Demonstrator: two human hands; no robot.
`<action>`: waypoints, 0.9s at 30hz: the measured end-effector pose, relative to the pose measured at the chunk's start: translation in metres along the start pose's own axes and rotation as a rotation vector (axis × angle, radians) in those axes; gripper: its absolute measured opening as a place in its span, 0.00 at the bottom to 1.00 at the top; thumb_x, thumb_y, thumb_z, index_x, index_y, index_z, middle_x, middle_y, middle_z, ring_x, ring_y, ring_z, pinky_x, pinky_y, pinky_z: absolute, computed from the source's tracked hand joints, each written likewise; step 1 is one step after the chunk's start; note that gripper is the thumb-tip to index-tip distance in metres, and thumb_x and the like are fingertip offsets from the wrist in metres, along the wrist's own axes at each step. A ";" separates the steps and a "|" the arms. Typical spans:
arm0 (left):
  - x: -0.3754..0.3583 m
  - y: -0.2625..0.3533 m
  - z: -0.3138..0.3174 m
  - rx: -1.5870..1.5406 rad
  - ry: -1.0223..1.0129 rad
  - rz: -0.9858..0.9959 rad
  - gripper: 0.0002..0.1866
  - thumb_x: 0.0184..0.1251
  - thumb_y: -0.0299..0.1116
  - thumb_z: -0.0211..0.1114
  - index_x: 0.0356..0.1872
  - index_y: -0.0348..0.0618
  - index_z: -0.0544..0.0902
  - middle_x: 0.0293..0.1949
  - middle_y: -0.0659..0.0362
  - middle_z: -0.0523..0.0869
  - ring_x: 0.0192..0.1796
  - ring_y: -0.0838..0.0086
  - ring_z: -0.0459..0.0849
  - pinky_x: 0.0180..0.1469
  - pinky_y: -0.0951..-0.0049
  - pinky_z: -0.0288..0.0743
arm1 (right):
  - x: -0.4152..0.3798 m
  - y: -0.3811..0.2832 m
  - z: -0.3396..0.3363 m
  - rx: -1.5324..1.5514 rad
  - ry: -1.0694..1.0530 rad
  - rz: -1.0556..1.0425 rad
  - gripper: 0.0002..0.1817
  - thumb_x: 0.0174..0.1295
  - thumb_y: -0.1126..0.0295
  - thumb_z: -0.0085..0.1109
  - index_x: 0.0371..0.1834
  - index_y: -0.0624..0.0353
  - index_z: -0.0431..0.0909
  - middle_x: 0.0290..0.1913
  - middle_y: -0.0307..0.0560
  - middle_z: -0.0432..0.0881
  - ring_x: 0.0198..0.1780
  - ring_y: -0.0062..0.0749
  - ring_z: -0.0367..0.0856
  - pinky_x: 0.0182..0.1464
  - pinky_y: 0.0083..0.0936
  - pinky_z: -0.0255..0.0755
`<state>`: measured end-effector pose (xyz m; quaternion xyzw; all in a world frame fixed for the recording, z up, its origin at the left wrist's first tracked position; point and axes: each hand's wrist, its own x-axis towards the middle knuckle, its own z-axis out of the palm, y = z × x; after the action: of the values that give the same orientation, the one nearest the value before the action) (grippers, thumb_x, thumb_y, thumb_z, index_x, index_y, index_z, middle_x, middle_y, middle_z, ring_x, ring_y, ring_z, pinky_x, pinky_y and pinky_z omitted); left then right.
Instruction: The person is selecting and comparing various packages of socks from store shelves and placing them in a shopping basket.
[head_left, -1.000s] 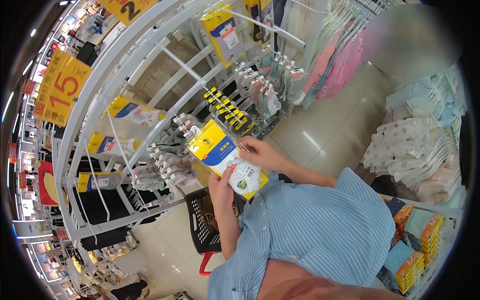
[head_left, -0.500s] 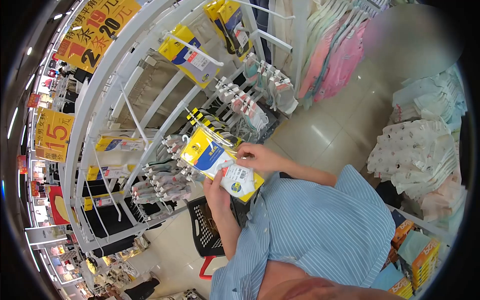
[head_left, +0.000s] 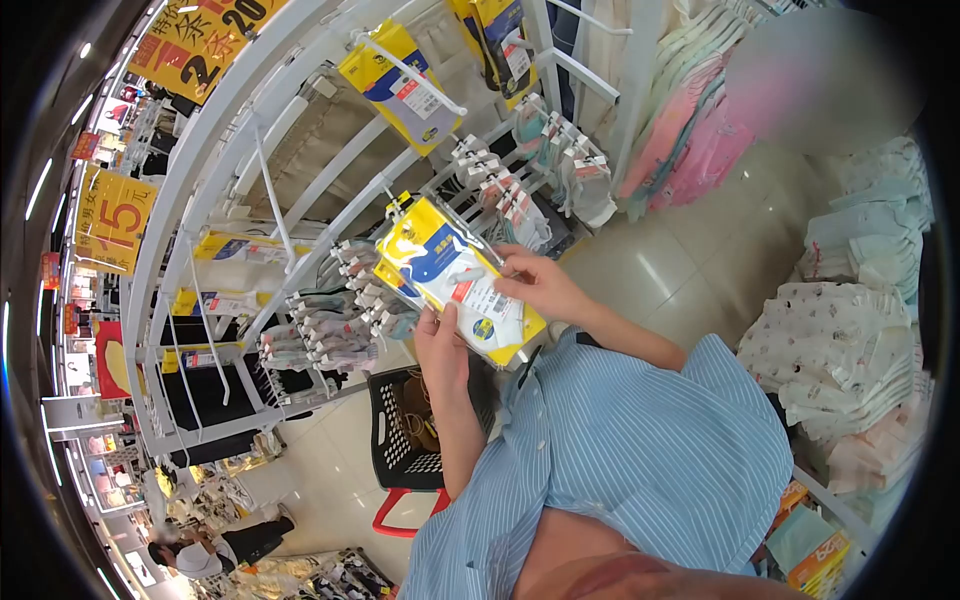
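Note:
A flat packet of white socks (head_left: 464, 287), with a yellow and blue card and a red and white price label, is held up in front of my striped shirt. My left hand (head_left: 442, 345) pinches its lower left edge between thumb and fingers. On the right edge, my right hand (head_left: 540, 285) grips it beside the price label, fingers curled behind. The packet is tilted, its printed face towards me. Just behind it, more socks on small hangers (head_left: 345, 310) hang from the rack.
A white metal rack (head_left: 330, 175) with long prongs curves round the left, carrying yellow packets (head_left: 400, 85). A black shopping basket (head_left: 390, 450) with a red handle stands below my left arm. Hanging clothes (head_left: 825, 340) line the right. Another person (head_left: 215, 550) is at the lower left.
The packet has shifted slightly right and up in my hands, and my right hand has moved with it. The view has turned a little, showing more of the basket and another person.

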<state>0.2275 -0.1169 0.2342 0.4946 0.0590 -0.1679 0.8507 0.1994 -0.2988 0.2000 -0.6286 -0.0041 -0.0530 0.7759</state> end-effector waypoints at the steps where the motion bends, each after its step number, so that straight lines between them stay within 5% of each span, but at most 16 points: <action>1: -0.001 -0.001 -0.001 0.037 0.023 0.035 0.18 0.64 0.20 0.56 0.55 0.30 0.71 0.53 0.51 0.77 0.52 0.70 0.78 0.55 0.70 0.72 | 0.001 -0.001 -0.002 0.027 0.005 0.002 0.06 0.60 0.71 0.59 0.33 0.63 0.76 0.57 0.46 0.70 0.46 0.18 0.73 0.46 0.17 0.69; 3: -0.004 -0.003 -0.004 0.115 0.065 0.110 0.18 0.64 0.20 0.56 0.56 0.30 0.71 0.54 0.50 0.76 0.54 0.69 0.77 0.56 0.69 0.72 | 0.005 -0.006 -0.008 0.084 0.016 0.001 0.05 0.60 0.73 0.58 0.33 0.63 0.75 0.58 0.46 0.70 0.45 0.17 0.73 0.47 0.17 0.69; 10: -0.017 -0.003 -0.012 0.095 0.026 0.099 0.18 0.66 0.20 0.53 0.57 0.29 0.71 0.57 0.48 0.74 0.56 0.67 0.76 0.60 0.68 0.68 | 0.009 -0.029 -0.022 0.121 0.037 0.072 0.08 0.62 0.70 0.57 0.37 0.64 0.76 0.32 0.37 0.80 0.35 0.14 0.76 0.37 0.14 0.70; 15: -0.022 -0.020 -0.003 0.226 -0.007 0.068 0.21 0.63 0.19 0.56 0.57 0.26 0.70 0.55 0.49 0.76 0.55 0.70 0.77 0.58 0.70 0.68 | 0.004 -0.034 -0.013 0.157 0.084 0.084 0.09 0.63 0.69 0.57 0.37 0.65 0.76 0.32 0.37 0.80 0.34 0.13 0.76 0.34 0.13 0.70; 19: -0.026 -0.016 0.022 0.302 0.011 0.068 0.19 0.60 0.20 0.61 0.54 0.28 0.73 0.46 0.52 0.82 0.43 0.75 0.82 0.47 0.77 0.75 | 0.003 -0.034 -0.009 0.315 0.142 0.062 0.09 0.63 0.69 0.58 0.37 0.65 0.76 0.31 0.36 0.80 0.34 0.13 0.77 0.34 0.13 0.71; 27: -0.022 -0.015 0.026 0.167 0.061 0.053 0.13 0.62 0.23 0.61 0.48 0.30 0.77 0.42 0.54 0.83 0.41 0.76 0.82 0.43 0.76 0.77 | -0.008 -0.035 -0.016 0.359 -0.069 0.039 0.19 0.64 0.74 0.53 0.57 0.68 0.67 0.48 0.42 0.78 0.47 0.18 0.76 0.48 0.17 0.71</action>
<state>0.2000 -0.1412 0.2407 0.5701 0.0574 -0.1345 0.8085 0.1877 -0.3214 0.2298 -0.4813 -0.0282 -0.0147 0.8760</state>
